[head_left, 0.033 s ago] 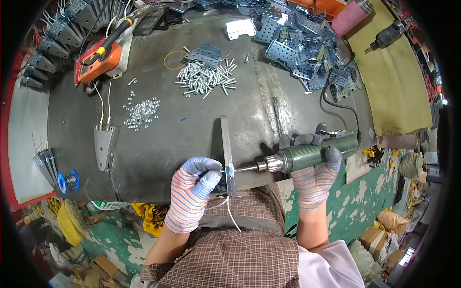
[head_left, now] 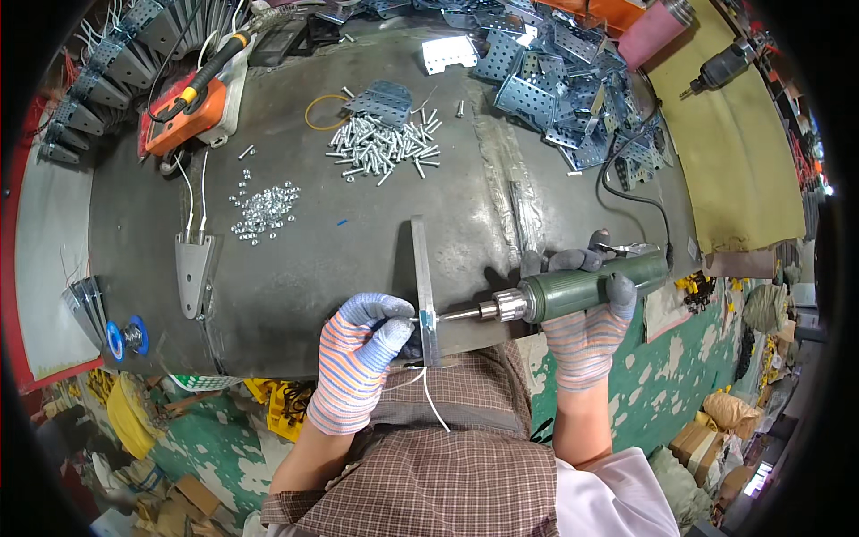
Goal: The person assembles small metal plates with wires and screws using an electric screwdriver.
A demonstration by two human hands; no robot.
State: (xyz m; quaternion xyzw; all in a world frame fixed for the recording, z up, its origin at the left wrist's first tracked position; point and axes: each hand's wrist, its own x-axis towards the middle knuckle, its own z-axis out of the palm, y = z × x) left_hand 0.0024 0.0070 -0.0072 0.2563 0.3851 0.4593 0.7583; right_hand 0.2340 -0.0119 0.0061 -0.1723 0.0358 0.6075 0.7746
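My right hand, in a striped glove with grey fingers, is wrapped round a green electric screwdriver. Its long bit points left and meets the side of a narrow metal plate seen on edge. On the plate's other side, the thumb and forefinger of my gloved left hand pinch a small bolt-like metal piece, mostly hidden by the fingertips. White wires hang from the plate's near end over my checked apron.
Beyond my hands lie a pile of bolts and a heap of nuts. Perforated metal brackets are stacked at the far right. A wired metal plate lies left, below an orange tool. The screwdriver's cord runs up the right side.
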